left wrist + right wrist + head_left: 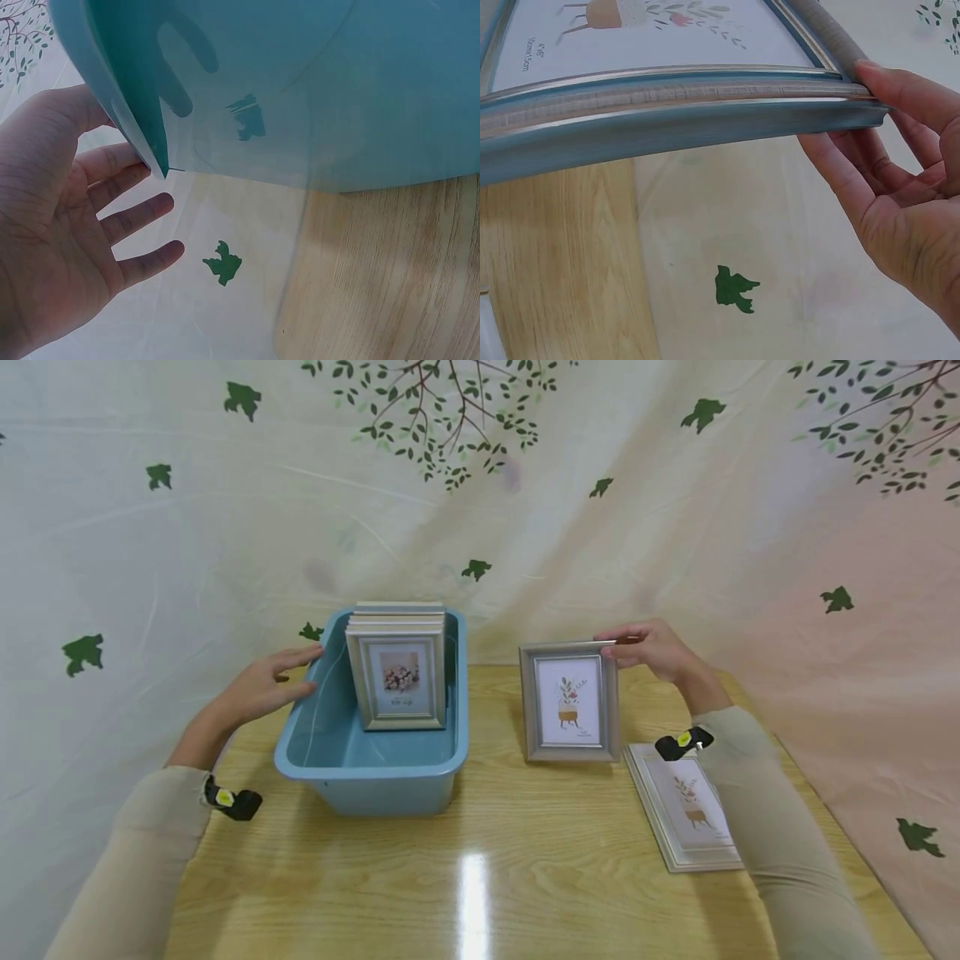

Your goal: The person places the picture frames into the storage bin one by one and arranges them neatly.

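"What's lying nearest?"

"A flat frame (678, 802) is lying on the table (562, 877), and the right sleeve (780, 843) is partly covering it."

"And over to the left?"

"The bin (382, 793) is standing there, its narrow side facing the person."

"Where's the grey frame (570, 702)?"

"It's standing upright between the bin and the flat frame, its plant picture facing the person. Whether its bottom edge is touching the table, I can't tell."

"Who's holding it?"

"The right hand (654, 649) is pinching its upper right corner, thumb in front, fingers behind."

"And the left hand (262, 689)?"

"It's touching the bin's left rim, keeping its fingers fairly straight and apart."

"Anything inside the bin?"

"Several frames (401, 681) are standing in a row towards the back, the front one showing flowers."

"And beyond?"

"A pale cloth (225, 543) is hanging behind everything, showing green birds and leafy branches."
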Tool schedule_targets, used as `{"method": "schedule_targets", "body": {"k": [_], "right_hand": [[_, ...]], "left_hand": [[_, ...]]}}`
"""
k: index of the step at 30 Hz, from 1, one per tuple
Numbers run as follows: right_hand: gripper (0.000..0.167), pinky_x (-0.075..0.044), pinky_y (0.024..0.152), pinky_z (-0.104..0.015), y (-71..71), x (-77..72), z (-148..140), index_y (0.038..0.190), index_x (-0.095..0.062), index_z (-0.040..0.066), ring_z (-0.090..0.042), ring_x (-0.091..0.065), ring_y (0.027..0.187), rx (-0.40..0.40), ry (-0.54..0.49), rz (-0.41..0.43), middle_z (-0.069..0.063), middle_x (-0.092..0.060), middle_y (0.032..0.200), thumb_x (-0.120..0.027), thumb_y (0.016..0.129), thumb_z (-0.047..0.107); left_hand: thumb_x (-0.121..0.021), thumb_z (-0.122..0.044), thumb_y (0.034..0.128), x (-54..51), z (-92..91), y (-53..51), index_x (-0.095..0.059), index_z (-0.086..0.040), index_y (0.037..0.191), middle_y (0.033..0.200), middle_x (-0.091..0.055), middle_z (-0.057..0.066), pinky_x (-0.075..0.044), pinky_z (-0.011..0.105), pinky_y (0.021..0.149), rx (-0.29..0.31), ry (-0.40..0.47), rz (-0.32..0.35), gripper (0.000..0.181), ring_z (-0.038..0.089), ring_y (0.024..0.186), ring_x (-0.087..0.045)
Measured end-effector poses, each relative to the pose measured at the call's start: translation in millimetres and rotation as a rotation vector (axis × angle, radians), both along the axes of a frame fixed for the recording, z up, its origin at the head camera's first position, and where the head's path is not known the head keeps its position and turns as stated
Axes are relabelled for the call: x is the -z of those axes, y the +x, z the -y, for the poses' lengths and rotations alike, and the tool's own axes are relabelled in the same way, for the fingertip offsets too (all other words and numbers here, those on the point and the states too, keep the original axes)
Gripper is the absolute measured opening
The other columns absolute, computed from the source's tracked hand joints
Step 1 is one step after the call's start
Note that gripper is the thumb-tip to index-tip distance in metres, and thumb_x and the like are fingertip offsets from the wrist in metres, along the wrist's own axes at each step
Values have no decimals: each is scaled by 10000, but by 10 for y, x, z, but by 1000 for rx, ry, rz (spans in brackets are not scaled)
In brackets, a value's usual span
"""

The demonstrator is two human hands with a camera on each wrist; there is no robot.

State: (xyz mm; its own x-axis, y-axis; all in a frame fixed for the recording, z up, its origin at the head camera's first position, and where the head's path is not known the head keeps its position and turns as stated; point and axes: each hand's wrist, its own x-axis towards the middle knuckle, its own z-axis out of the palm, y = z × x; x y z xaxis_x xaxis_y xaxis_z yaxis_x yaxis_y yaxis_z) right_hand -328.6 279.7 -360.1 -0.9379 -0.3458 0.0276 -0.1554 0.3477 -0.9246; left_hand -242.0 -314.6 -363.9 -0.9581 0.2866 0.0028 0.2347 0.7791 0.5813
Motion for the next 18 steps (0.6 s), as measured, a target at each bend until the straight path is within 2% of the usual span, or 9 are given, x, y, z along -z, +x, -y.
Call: {"method": "schedule_targets", "body": {"k": [8,18], "right_hand": [[355,-611,793,-263,-8,-93,69,1242,-714,1,-83,-734,893,48,73,-52,121,-767,1007,-764,923,148],[354,-609,815,-259,-9,-218,145,1247,-713,-3,-105,-735,936,56,-20,-107,119,-773,1009,-762,921,126]], "left_hand": [[-612,-238,1012,-4,7,7,-310,-82,1603,1650,-259,269,-304,765,1100,5,-2,-12,682,536,1492,-254],[-611,-234,1013,-24,-6,36,-319,-83,1601,1646,-270,269,-309,759,1101,9,7,-12,673,532,1490,-261]]}}
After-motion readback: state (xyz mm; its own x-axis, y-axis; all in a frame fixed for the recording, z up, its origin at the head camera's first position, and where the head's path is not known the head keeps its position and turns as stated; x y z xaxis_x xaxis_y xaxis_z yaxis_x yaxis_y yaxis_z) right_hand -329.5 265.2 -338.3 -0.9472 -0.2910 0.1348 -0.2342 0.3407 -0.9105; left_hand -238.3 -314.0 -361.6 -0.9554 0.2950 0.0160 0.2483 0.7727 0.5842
